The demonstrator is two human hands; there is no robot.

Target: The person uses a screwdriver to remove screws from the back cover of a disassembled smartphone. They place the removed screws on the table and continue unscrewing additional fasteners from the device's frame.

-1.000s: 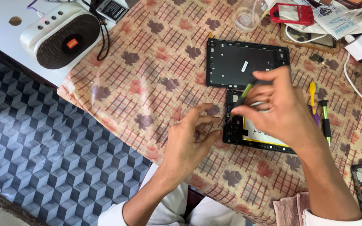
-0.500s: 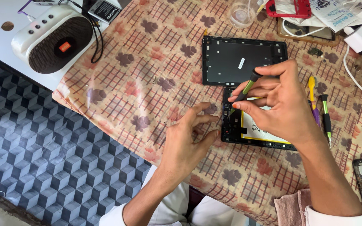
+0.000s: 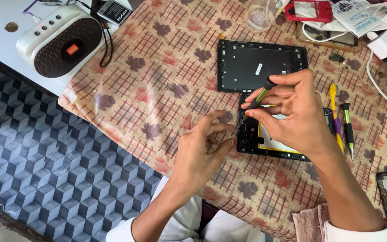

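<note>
1. Head view, right hand: its grip is closed on a green-handled screwdriver, pinched between thumb and fingertips. The tool slants down to the left, its tip on the left edge of the opened tablet body. A second ago the hand was spread wider over that body; it has since tightened around the handle and the tip now sits at one spot, which looks like a screw being worked.

2. Head view, left hand: it holds nothing, fingers loosely spread, resting on the bench just left of the tablet body, thumb touching or nearly touching its left edge. It has stayed there over the last second, only opening slightly, so it seems to steady the body.

3. Head view, things around the tablet body: the black back cover lies just beyond it, inner side up, apart from it. Two more screwdrivers lie just right of the body. A white speaker stands well to the left, a clear cup beyond the cover.

4. The camera has shifted a little; the things themselves have not moved.
</note>
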